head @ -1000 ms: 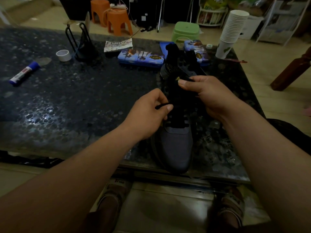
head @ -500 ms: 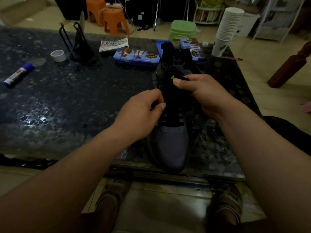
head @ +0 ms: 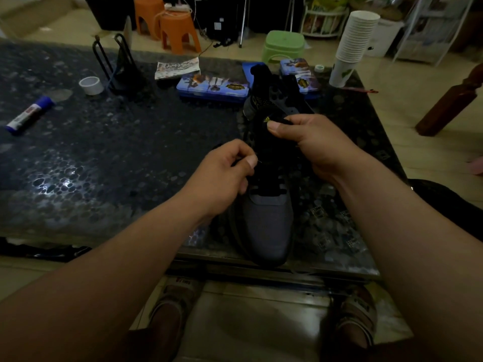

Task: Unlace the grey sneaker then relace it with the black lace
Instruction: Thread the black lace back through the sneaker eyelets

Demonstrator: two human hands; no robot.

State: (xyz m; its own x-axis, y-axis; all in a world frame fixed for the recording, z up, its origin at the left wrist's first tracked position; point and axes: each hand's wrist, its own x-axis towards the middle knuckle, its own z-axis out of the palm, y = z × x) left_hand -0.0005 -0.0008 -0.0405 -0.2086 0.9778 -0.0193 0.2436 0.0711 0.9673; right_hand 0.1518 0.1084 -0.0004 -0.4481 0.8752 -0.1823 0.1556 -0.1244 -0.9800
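A grey sneaker [head: 269, 226] stands on the dark table [head: 117, 158], toe toward me and heel away. Its black lace [head: 265, 190] crosses the eyelets above the grey toe. My left hand [head: 222, 176] is at the shoe's left side, thumb and forefinger pinching a strand of the black lace. My right hand [head: 308, 145] grips the black tongue near the top, thumb pressed below the yellow logo. The upper eyelets are hidden in the dark between my hands.
Two blue tins [head: 211, 86] lie behind the shoe, a stack of paper cups [head: 350, 48] at the back right. A tape roll [head: 91, 85], a black wire stand [head: 115, 66] and a glue stick [head: 28, 114] sit at the left. My feet in sandals show under the table edge.
My left hand has slid a little to the left along the lace, still pinching it. My right hand stays on the tongue. The camera view shifted slightly.
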